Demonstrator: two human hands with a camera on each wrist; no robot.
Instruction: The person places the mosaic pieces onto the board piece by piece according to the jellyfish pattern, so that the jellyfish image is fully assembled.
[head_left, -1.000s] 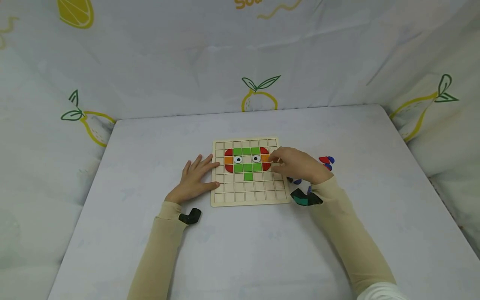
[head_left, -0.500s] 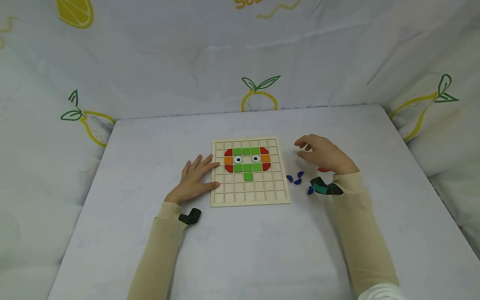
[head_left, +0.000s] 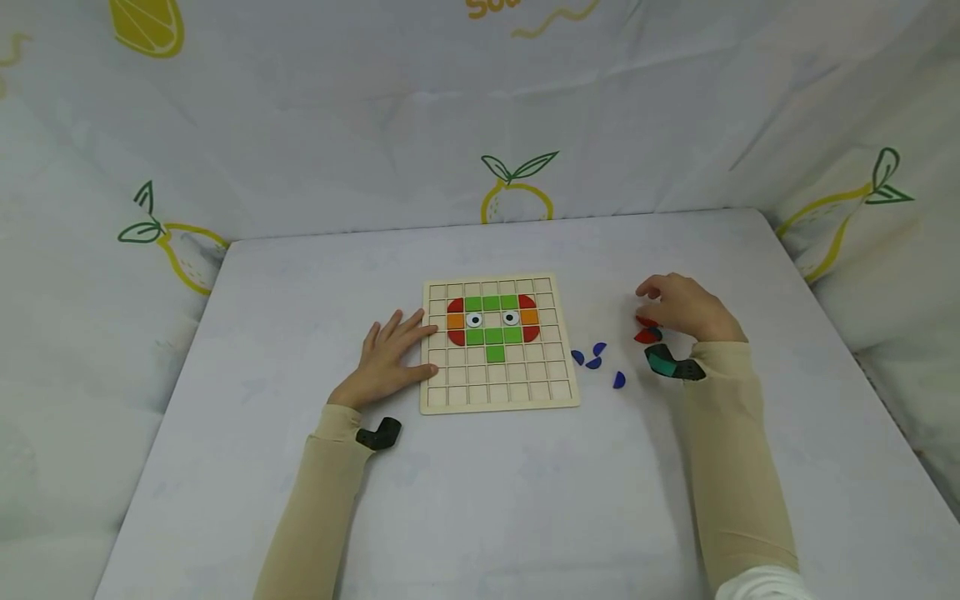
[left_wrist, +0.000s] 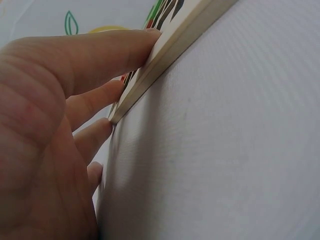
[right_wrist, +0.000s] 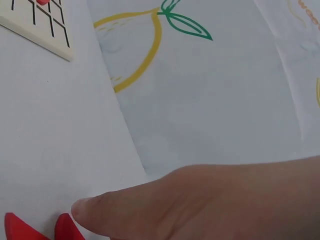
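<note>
My left hand (head_left: 384, 364) lies with its fingers spread, thumb and fingertips on the left rim of a wooden grid board (head_left: 498, 398). In the left wrist view the thumb (left_wrist: 110, 52) rests on the board's edge. Green squares (head_left: 495, 353), red rounded corner tiles, orange tiles and two eye tiles (head_left: 473, 320) form a face-like pattern on the grid. My right hand (head_left: 688, 307) hovers with loosely bent fingers over a small group of red pieces (head_left: 647, 336) right of the board. In the right wrist view a fingertip comes right beside a red piece (right_wrist: 22, 229).
Several blue half-round pieces (head_left: 618, 380) lie on the white table between the board and the red pieces. A white cloth wall (head_left: 360, 167) with lemon drawings rises behind the table (head_left: 480, 500).
My right hand has left the board's right side and moved right to the red pieces. This uncovers the blue pieces. My left hand keeps its place on the rim.
</note>
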